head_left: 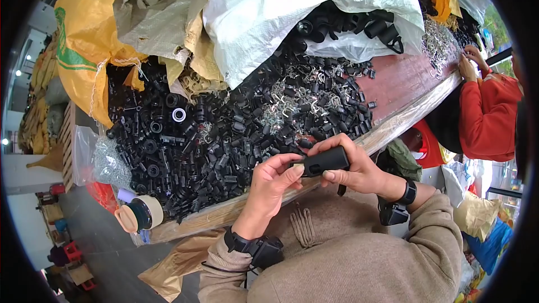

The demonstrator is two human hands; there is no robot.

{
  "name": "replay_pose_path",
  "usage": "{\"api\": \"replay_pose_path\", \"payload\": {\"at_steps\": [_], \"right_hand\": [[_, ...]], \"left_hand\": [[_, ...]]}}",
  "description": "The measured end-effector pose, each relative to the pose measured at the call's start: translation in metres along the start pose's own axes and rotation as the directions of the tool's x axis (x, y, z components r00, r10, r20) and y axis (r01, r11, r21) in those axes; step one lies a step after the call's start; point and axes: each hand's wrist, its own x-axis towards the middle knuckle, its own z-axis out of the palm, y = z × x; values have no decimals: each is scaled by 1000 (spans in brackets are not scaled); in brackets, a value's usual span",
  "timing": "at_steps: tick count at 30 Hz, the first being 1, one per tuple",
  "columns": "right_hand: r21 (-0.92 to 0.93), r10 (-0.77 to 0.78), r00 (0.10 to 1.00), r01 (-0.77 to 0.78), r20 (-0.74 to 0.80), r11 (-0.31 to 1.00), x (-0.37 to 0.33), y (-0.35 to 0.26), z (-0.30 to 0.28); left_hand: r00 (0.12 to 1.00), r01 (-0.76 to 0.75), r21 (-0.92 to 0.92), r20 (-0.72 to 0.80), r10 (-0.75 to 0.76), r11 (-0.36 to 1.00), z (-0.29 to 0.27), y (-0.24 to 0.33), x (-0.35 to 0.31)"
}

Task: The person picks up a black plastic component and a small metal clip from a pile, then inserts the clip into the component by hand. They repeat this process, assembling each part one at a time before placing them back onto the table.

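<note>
Both hands are raised in front of my body, just over the table's near edge. My right hand (359,165) grips a black, tube-like plastic part (327,161), its fingers over the top and the thumb below. That part lies nearly level and has a small opening in its side. At its left end my left hand (271,182) is closed in a pinch, thumb and fingers pressed together. Whether a separate small piece sits between those fingertips is hidden. Behind the hands spreads a heap of small black plastic parts (224,151), with bent silvery metal hooks (289,104) mixed in.
A white woven sack (252,17) spills larger black parts (320,27); a yellow sack (84,39) stands left of it. A lidded jar (147,212) sits at the table's left corner. At right, a co-worker in a red sleeve (485,115) handles metal pieces (441,45). The wooden table edge (219,213) runs diagonally.
</note>
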Motion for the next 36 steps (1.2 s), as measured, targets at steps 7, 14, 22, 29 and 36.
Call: {"api": "replay_pose_path", "payload": {"at_steps": [7,14,22,29,36], "right_hand": [[-435,-60,998,50,-8,899,-6,4,4],[-345,-6,1000,-3,-25,939,-10,8,7],[-170,15,993,-35,-114,985,-13,2,18],[-85,43,987,-57,-157,995,-16,-2,21],[-502,-188,981,145,-37,853,-13,-14,11]], "left_hand": [[999,31,-52,-29,-33,998,-6,-4,-4],[1000,-5,76,-10,6,997,0,4,-13],[982,-126,337,-90,165,933,19,11,-22],[921,-350,435,-3,390,829,34,5,-23],[925,-380,225,67,374,897,31,14,-25]]}}
